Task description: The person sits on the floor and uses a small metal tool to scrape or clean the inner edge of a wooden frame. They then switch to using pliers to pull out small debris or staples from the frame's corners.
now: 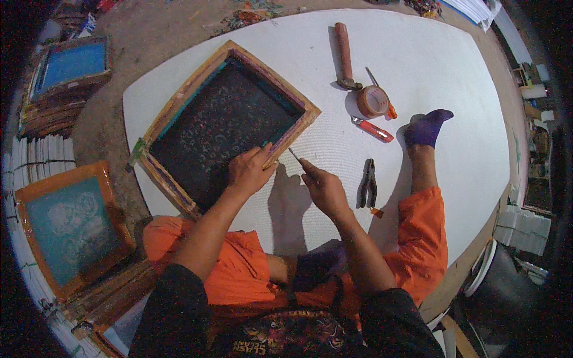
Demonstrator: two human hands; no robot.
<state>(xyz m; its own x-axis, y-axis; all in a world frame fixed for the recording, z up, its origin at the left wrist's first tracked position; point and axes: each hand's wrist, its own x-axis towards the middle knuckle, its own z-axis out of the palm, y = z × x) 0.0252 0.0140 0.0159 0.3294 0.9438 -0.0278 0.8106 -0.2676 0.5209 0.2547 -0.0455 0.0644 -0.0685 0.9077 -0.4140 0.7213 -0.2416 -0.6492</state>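
Observation:
A wooden screen-printing frame (197, 210) with dark mesh lies tilted across the white board on my left. My left hand (250, 170) grips its near right rail, fingers bent over the wood. Just right of that rail, my right hand (325, 190) is closed around a slim tool (295, 155). Only the tool's thin dark shaft shows, pointing at the frame; the handle is hidden in my fist, so its exact kind is unclear. A small gap separates the tip from the wood. Pale marks cover the mesh, and a green patch (138, 148) sits on the left corner.
On the white board (286, 36) to the right lie a hammer (342, 53), a tape roll (373, 101), a red utility knife (373, 129) and black pliers (369, 184). My socked foot (428, 128) rests beyond them. Other screen frames (74, 221) stand stacked at the left.

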